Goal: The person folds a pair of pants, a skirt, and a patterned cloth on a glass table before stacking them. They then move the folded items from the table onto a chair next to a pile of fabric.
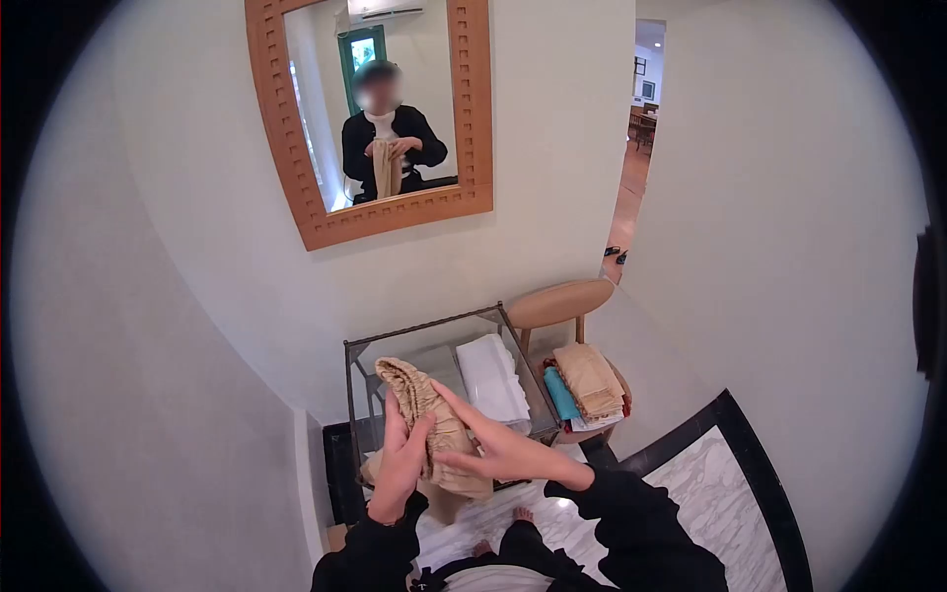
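Pale walls (552, 118), wood-framed mirror (424, 89); glass-topped table (424, 324) beside tan-backed chair (562, 304); grey-veined white floor (691, 503), black border (760, 474).

Bright, soft light fills the room, washing the wall (552, 118) a warm cream, greyer at left. In the mirror (424, 118), a window (365, 51) glows nearly white, and the reflected face is blurred. The white cloth (490, 380), along the table (424, 325)'s right edge, is pale and low in detail. Beyond the table's near right corner, the floor (691, 503) shows a small glare spot. Left hand (400, 459), right hand (508, 454) and tan cloth (406, 380) look fairly sharp. Fisheye distortion bends straight lines; black vignetting swallows the corners.
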Demonstrator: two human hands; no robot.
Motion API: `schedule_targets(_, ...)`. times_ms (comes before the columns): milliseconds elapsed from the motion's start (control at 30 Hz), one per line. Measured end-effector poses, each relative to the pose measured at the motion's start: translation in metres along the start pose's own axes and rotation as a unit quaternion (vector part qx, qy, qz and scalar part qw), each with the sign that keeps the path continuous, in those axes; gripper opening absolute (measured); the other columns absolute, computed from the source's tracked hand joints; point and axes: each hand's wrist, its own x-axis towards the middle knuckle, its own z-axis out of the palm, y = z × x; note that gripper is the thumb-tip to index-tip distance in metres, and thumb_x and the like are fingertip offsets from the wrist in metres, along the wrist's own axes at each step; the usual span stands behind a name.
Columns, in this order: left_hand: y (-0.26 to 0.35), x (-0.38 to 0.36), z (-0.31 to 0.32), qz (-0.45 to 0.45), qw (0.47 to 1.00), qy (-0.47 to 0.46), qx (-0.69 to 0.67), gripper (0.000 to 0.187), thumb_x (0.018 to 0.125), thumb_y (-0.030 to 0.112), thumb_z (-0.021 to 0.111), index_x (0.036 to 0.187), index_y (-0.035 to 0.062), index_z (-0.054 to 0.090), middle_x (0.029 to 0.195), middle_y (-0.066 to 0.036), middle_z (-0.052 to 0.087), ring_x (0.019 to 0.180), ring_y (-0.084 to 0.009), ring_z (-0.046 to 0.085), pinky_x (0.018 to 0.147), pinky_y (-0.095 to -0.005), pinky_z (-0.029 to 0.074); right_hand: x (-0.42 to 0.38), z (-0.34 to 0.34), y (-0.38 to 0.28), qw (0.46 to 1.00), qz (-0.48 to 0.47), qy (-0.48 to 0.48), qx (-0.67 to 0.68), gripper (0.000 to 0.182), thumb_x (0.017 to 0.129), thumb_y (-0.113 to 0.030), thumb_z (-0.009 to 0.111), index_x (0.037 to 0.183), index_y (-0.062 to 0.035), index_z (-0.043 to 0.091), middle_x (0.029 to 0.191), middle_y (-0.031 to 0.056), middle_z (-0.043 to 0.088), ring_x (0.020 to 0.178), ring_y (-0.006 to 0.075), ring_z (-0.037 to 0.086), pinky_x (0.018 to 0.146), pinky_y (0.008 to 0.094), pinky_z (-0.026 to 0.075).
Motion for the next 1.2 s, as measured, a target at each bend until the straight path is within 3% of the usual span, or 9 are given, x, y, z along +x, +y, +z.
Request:
schedule_targets(67,0.008,0.0,0.001,0.008,1.0,0.005,0.006,0.056,0.095,0.003,0.049,0.145,0.0058,0.023,0.133,-0.008,0.046,0.12,-0.0148,0.049,0.099,-0.0301,0.042,0.005,-0.004,-0.002,0.997,0.031,-0.02,0.068,0.09,0.09,-0.025,0.067,0.153,-0.0073,0.005,0.155,0.0196,0.016,0.137,0.0278,0.031,0.112,0.0372,0.028)
schedule_targets(267,0.024,-0.034,0.002,-0.009,0.992,0.048,-0.114,0.059,0.096,0.002,0.047,0.147,0.0056,0.016,0.135,-0.01,0.044,0.122,-0.0156,0.047,0.102,-0.0309,0.039,0.0,0.019,-0.029,0.976,-0.091,-0.005,-0.198,0.088,0.087,-0.028,0.068,0.152,-0.0096,0.011,0.146,0.0243,0.03,0.129,0.0378,0.043,0.102,0.039,0.042)
schedule_targets(367,0.032,-0.041,-0.003,0.001,0.997,0.042,-0.061,0.062,0.096,0.002,0.049,0.147,0.0058,0.014,0.136,-0.011,0.044,0.124,-0.0162,0.046,0.102,-0.0318,0.039,0.004,0.024,-0.037,0.975,-0.044,-0.028,-0.216,0.088,0.085,-0.029,0.07,0.151,-0.0112,0.015,0.143,0.0251,0.033,0.119,0.0441,0.05,0.094,0.0419,0.048)
schedule_targets(667,0.032,-0.049,-0.007,-0.009,1.0,0.022,-0.014,0.083,0.093,-0.003,0.053,0.149,0.0058,-0.007,0.136,-0.013,0.043,0.124,-0.0177,0.045,0.103,-0.0311,0.038,0.006,-0.003,-0.036,0.977,-0.048,-0.12,-0.172,0.08,0.083,-0.011,0.053,0.152,-0.0159,0.014,0.144,0.0244,0.037,0.111,0.0451,0.054,0.09,0.0444,0.05)
schedule_targets(767,0.022,-0.05,-0.002,0.006,0.999,0.039,0.037,0.069,0.091,-0.003,0.054,0.146,0.0036,0.012,0.135,-0.011,0.043,0.126,-0.0167,0.045,0.104,-0.0324,0.037,0.004,-0.013,-0.027,0.981,-0.021,-0.146,-0.127,0.075,0.085,-0.012,0.05,0.152,-0.0159,0.016,0.143,0.0228,0.041,0.115,0.0438,0.053,0.096,0.043,0.045)
schedule_targets(900,0.018,-0.055,-0.016,-0.024,0.999,0.007,0.042,0.082,0.087,-0.009,0.049,0.15,0.0021,-0.003,0.139,-0.011,0.041,0.125,-0.0153,0.044,0.105,-0.0293,0.035,0.003,-0.022,-0.018,0.985,0.005,-0.167,-0.038,0.062,0.088,-0.007,0.046,0.148,-0.0087,0.029,0.143,0.0203,0.043,0.128,0.0346,0.046,0.107,0.0364,0.033)
schedule_targets(967,0.026,-0.058,-0.018,-0.04,0.998,-0.007,0.038,0.075,0.087,-0.009,0.047,0.15,0.0009,0.008,0.137,-0.01,0.044,0.123,-0.0131,0.046,0.103,-0.0285,0.037,0.004,-0.027,-0.017,0.987,0.005,-0.159,-0.008,0.055,0.089,-0.005,0.045,0.144,-0.0065,0.038,0.141,0.0185,0.046,0.129,0.0314,0.045,0.107,0.0347,0.032)
schedule_targets(1167,0.068,-0.083,-0.035,-0.109,0.987,-0.051,0.105,0.052,0.087,-0.004,0.046,0.139,-0.003,0.038,0.12,-0.005,0.058,0.108,-0.0078,0.053,0.091,-0.0227,0.043,-0.003,-0.067,0.001,0.986,0.008,-0.114,-0.125,0.035,0.084,-0.003,0.047,0.116,0.0,0.06,0.124,0.0135,0.056,0.106,0.025,0.056,0.093,0.0319,0.043)
schedule_targets(1200,0.075,-0.09,-0.049,-0.127,0.979,-0.075,0.141,0.051,0.087,-0.003,0.046,0.138,-0.0032,0.039,0.119,-0.005,0.059,0.107,-0.0079,0.053,0.09,-0.0226,0.043,-0.003,-0.074,-0.004,0.986,-0.003,-0.086,-0.143,0.024,0.086,-0.006,0.052,0.107,0.0002,0.062,0.11,0.0121,0.06,0.092,0.0231,0.058,0.081,0.0308,0.046)
